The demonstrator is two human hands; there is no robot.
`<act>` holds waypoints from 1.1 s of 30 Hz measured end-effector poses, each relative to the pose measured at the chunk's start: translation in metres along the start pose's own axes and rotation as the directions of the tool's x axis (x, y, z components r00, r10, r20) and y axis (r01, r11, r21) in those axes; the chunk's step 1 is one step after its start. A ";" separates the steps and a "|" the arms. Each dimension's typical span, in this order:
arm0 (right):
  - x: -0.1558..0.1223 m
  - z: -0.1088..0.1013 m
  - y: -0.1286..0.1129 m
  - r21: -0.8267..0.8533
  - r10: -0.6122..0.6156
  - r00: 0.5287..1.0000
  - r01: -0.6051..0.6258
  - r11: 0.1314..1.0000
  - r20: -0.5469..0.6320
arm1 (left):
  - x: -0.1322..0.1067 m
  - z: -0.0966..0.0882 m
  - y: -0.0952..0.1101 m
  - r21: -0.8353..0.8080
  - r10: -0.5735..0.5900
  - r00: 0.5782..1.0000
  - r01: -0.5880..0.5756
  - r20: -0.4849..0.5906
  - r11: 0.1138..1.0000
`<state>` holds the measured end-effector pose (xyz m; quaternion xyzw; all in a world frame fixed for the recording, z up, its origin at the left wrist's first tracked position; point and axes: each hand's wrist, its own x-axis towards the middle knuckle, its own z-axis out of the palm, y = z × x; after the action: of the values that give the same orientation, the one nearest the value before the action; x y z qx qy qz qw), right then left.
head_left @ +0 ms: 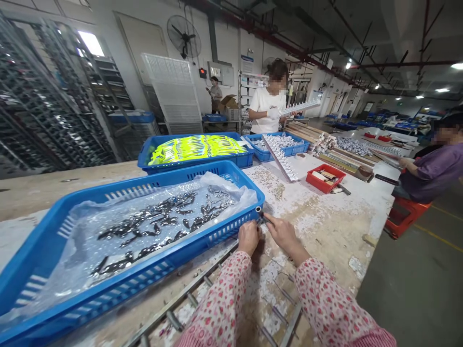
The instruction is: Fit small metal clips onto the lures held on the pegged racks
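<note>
Pinching a small dark piece (265,218) just beside the blue tray (173,262), the right hand (284,236) leaves its round end (258,210) clear; the left hand (249,237) curls close, grip hidden. Bubble wrap (87,226) probably cushions the shiny pieces (168,220).

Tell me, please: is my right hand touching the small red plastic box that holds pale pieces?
Apart. The head view shows a visible stretch of worktop between the right hand and the small red plastic box.

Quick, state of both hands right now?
Left hand: curled closed; whether it holds anything cannot be told.
Right hand: closed on a dark, ring-ended piece.
</note>
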<state>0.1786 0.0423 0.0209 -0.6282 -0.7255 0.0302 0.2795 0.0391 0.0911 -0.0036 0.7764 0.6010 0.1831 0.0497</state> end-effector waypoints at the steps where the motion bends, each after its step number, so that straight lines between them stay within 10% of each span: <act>1: 0.000 0.001 -0.001 0.030 -0.021 0.998 0.023 0.999 -0.056 | 0.000 0.000 0.000 -0.001 0.002 1.000 -0.002 0.000 1.000; 12: -0.001 0.007 0.003 0.106 0.025 0.985 -0.006 0.994 -0.173 | -0.001 -0.001 0.000 -0.011 0.002 1.000 -0.002 -0.017 1.000; 19: -0.003 -0.007 0.007 0.183 0.129 0.990 -0.117 0.976 -0.053 | -0.001 -0.001 -0.002 -0.012 0.031 0.999 -0.032 -0.041 0.999; 24: -0.026 -0.039 0.024 0.643 0.272 0.930 -0.053 0.764 -0.247 | -0.009 -0.004 -0.005 0.002 0.105 0.990 -0.105 -0.096 0.994; 33: -0.083 -0.043 0.064 0.873 0.584 0.806 -0.216 0.437 -0.094 | -0.011 -0.012 0.009 -0.059 0.280 0.959 -0.278 0.047 0.959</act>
<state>0.2592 -0.0344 0.0016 -0.5681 -0.3774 0.3122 0.6613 0.0416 0.0768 0.0076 0.8566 0.4789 0.1824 0.0599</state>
